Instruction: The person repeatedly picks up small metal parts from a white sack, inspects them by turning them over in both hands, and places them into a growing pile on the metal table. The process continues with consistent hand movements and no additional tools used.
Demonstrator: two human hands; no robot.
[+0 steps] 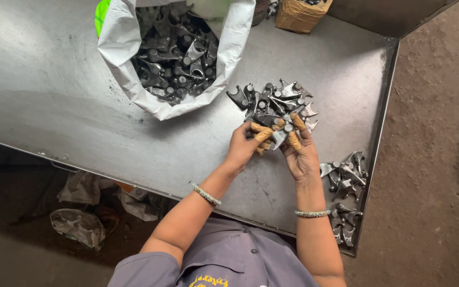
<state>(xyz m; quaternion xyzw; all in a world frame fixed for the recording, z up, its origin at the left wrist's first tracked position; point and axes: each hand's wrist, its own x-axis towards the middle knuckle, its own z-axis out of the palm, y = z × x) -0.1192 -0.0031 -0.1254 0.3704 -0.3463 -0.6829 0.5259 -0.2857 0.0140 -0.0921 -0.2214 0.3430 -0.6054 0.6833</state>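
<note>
Grey metal table (54, 95) held a white sack (128, 74) of forged parts. Left hand (243, 146) and right hand (299, 154), fingertips taped, both gripped one small metal part (278, 137) just beside the loose pile (277, 101).

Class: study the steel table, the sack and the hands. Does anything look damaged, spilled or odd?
Nothing looks spilled: dark forged metal parts sit piled. Oddest: tan wrappings on fingertips of both hands, left hand and right hand, holding one part together.
</note>
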